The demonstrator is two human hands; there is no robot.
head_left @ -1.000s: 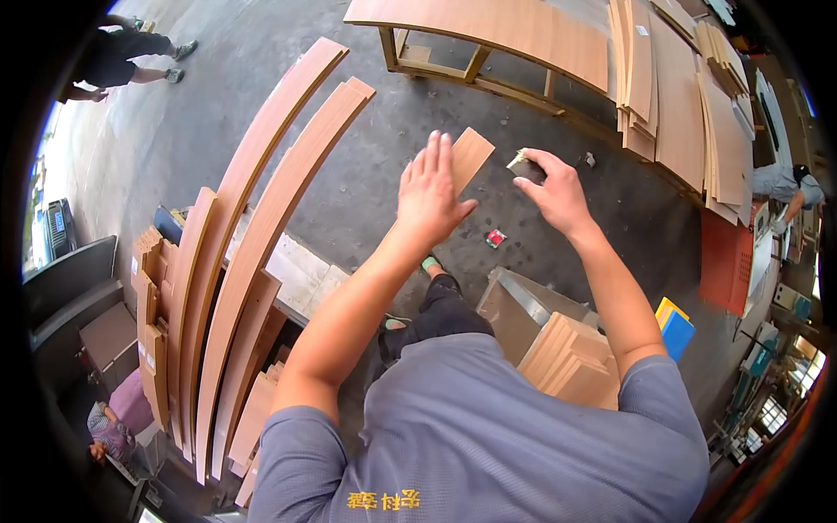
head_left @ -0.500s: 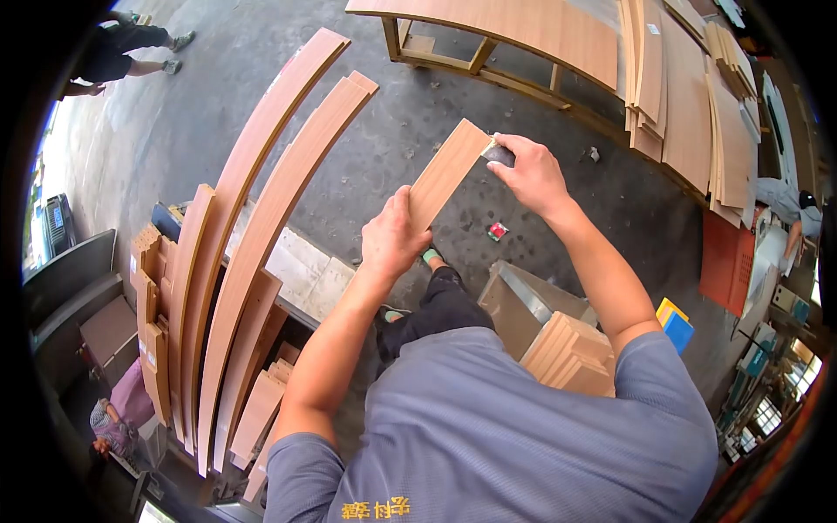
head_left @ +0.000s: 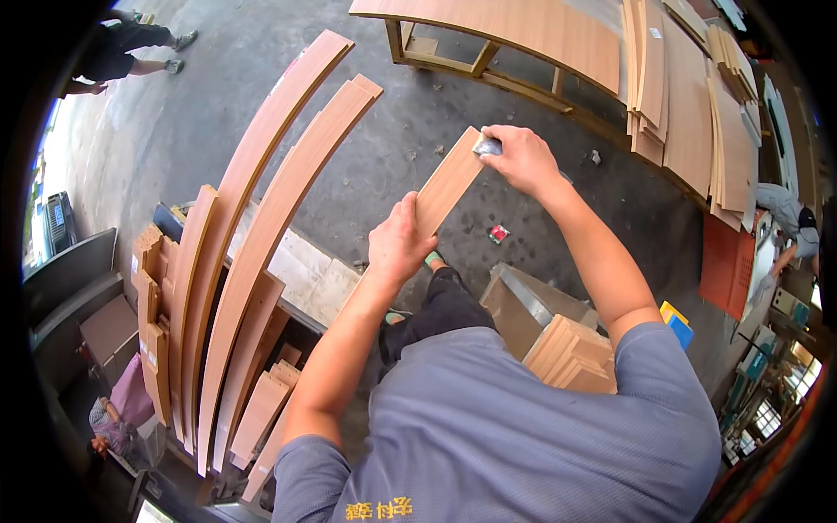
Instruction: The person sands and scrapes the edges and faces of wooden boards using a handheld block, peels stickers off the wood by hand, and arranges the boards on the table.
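Note:
My left hand [head_left: 398, 244] grips the near end of a short light-brown wood strip [head_left: 449, 181], held up at a slant over the floor. At the strip's far end my right hand [head_left: 516, 159] presses a small dark sanding block [head_left: 487, 147] against the top corner. Most of the block is hidden under my fingers. My dark trousers and green-strapped sandals show below the strip.
Long curved wood panels [head_left: 261, 218] lean at the left. A stack of short wood pieces [head_left: 571, 357] lies by my right side next to a metal box [head_left: 523, 301]. Flat boards [head_left: 689, 96] and a wooden frame [head_left: 479, 52] stand behind. Other people are at the far left and right edges.
A second ago my left hand was spread open against the strip and the right hand held the block apart; now the left grips the strip and the block rests on its far end.

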